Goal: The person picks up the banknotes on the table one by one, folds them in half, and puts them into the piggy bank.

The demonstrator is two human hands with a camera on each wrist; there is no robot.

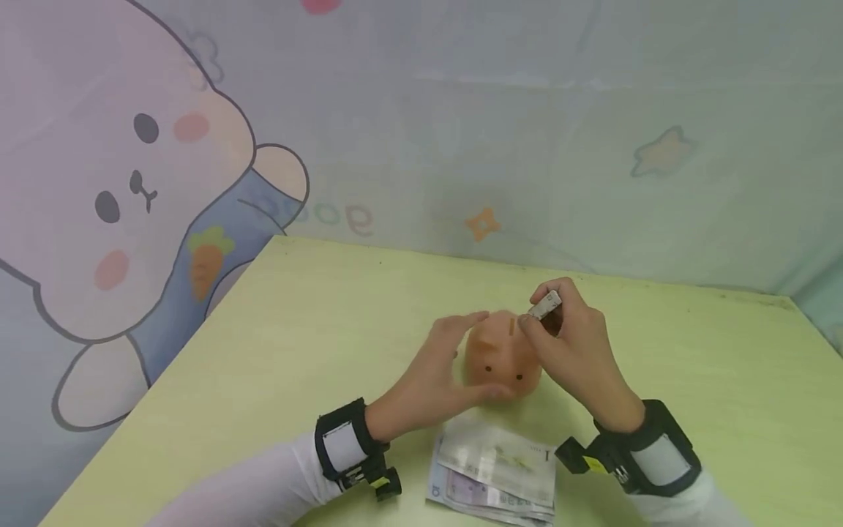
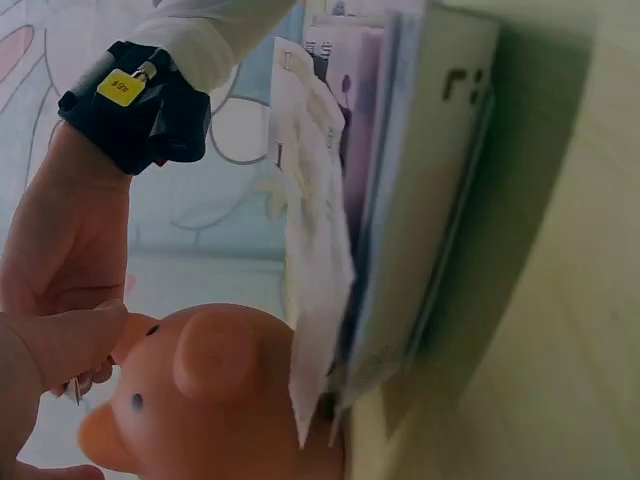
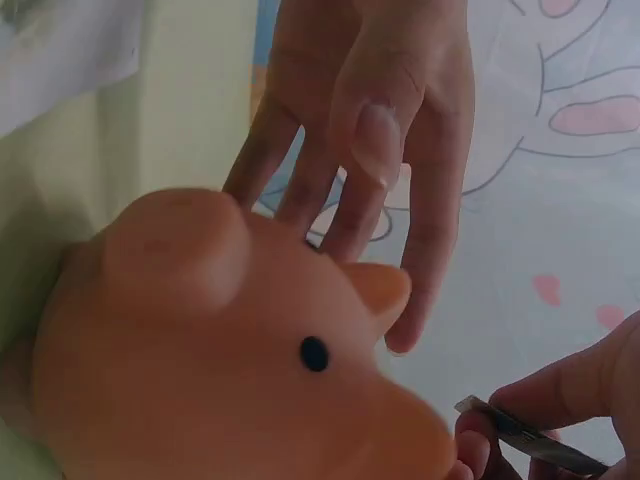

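Right grip [image 1: 571, 344] pinched on folded banknote [image 1: 546, 304], long axis slanting down toward piggy bank [image 1: 500, 357] slot.

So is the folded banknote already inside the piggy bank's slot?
No: in the head view the right hand pinches the folded banknote above and beside the slot of the piggy bank.

Piggy bank [image 1: 502, 356] — smooth, matt plastic
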